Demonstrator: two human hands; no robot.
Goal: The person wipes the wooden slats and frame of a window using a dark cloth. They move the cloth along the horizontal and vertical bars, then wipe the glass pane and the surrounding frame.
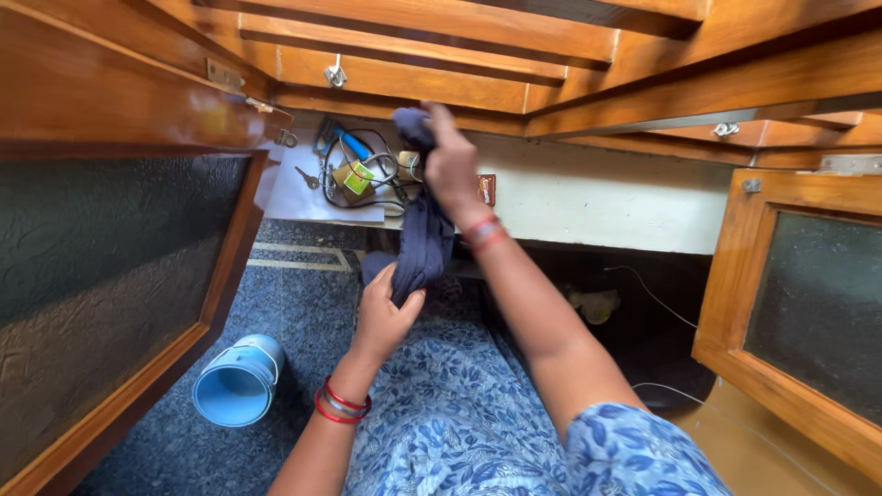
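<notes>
Cloth point(424, 234), dark blue, stretched between both hands before open cabinet shelf point(588, 197). Right hand point(450, 165) pins top against shelf edge, fingers pressed together; left hand point(384, 317) pinches lower end taut. Cables and keys point(354, 174) far left; blue bucket point(239, 381) near left.

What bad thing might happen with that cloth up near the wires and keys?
The dark blue cloth, held by the right hand above and the left hand below, may snag the tangled cables or sweep the keys off the shelf. Anything knocked off might drop toward the blue bucket.
</notes>
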